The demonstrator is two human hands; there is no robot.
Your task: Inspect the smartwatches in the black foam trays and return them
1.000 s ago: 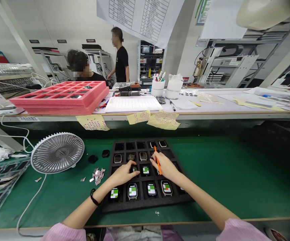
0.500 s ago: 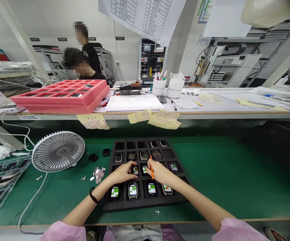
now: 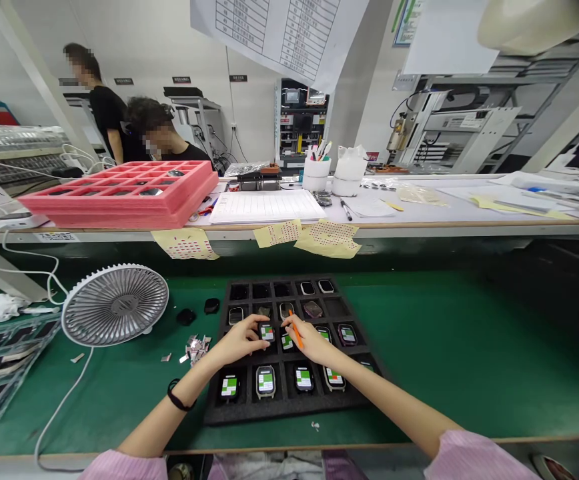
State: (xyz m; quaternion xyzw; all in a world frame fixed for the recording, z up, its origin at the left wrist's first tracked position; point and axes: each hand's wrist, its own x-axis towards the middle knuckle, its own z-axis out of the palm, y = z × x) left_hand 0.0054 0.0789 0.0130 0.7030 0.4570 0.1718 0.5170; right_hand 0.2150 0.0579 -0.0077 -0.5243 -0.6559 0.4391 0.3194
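A black foam tray (image 3: 249, 412) with square compartments lies on the green work surface, holding several smartwatch bodies without straps. In its third row, my left hand (image 3: 239, 341) has thumb and fingers closed around the sides of a smartwatch (image 3: 267, 332) whose lit screen shows green, white and red blocks. Pinched in my right hand (image 3: 310, 341) is a slim orange stick (image 3: 297, 335), slanting over the neighbouring smartwatch (image 3: 287, 342), which also has a lit screen. More lit watches, including a silver-framed smartwatch (image 3: 265, 381), sit in the nearest row. Most watches in the back rows have dark screens.
Left of the tray are a grey fan (image 3: 119, 305), two black watch bodies (image 3: 186, 316) and a pile of small foil scraps (image 3: 197, 348). Clear plastic trays (image 3: 9, 353) lie at far left. A shelf behind carries a pink foam tray (image 3: 119, 213) and papers (image 3: 267, 205). Two co-workers are beyond.
My left hand and the smartwatch in it have shifted slightly up and left. My right hand has moved left, and the orange stick now leans more. The standing co-worker has moved left.
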